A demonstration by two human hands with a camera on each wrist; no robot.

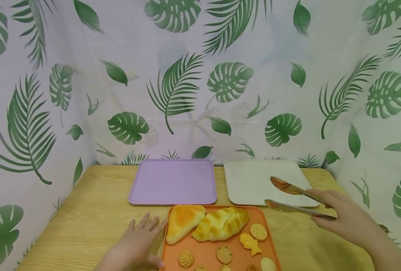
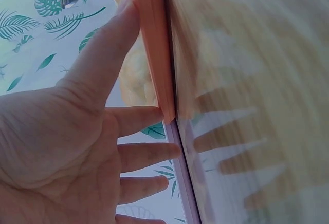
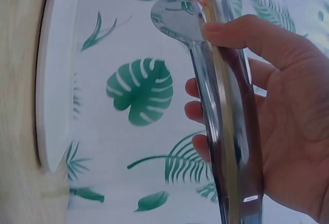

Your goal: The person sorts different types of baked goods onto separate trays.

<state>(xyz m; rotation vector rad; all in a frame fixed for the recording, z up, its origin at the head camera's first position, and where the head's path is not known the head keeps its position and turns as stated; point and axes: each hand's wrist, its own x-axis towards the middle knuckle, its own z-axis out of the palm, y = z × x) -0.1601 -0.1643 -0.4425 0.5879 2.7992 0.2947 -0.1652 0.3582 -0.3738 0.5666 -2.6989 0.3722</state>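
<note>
My right hand (image 1: 346, 218) grips a pair of metal tongs (image 1: 296, 190), whose two arms stand apart with nothing between their tips. In the head view they hover over the front right of the white tray (image 1: 234, 197). With fingers spread, my left hand (image 1: 136, 241) touches the left edge of the orange tray (image 1: 269, 229); its thumb and forefinger meet the rim in the left wrist view. On that tray lie a triangular bread (image 1: 183, 222), a braided bread (image 1: 222, 224), a round cracker (image 1: 258, 232), a fish-shaped cracker (image 1: 250, 243), a swirl cookie (image 1: 186, 259) and a speckled cookie (image 1: 224, 255).
Behind the orange tray, a purple tray (image 1: 175, 182) stands to the left of the white one, both bare. All three rest on a wooden table (image 1: 75, 226). Leaf-patterned cloth (image 1: 193, 94) walls the table at the back and both sides.
</note>
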